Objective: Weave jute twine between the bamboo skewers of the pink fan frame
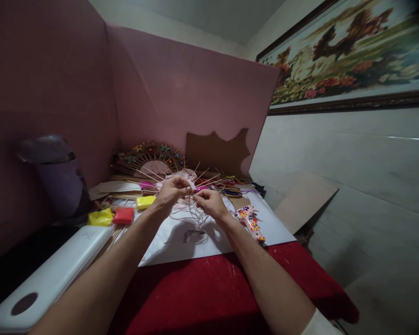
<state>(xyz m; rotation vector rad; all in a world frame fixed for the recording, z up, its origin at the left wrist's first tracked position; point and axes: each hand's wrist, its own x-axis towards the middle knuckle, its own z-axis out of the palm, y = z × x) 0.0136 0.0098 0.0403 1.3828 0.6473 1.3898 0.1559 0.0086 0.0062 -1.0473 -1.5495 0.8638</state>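
Both hands up over the middle of the table, close together, thumbs and fingertips pinched; left hand (172, 191) gripping the small pale pink piece (187, 174) at its near edge; right hand (211, 203) just beside it, fingertips closed on thin cord (191, 212) — exact contact too small to read; cord hangs in loose loops below the fingers.

Pale pink piece sits at the hub of thin sticks (201, 175) fanning out left, right and up; it's in front of the decorated half-round fan (152, 156) and the brown jagged-edged cutout (216, 151), both upright near the pink back panel (188, 88).

Under the hands: white sheet (209, 244) on red cloth (188, 291); flower-patterned glue gun (252, 222) lying right of the right forearm; scissors (232, 191) beyond the right hand; yellow packet (145, 202) just by the left wrist; red packet (123, 215) and a second yellow one (100, 217) further left, side by side — near the end of a long white case (56, 274); purple container (59, 186) stands behind that.
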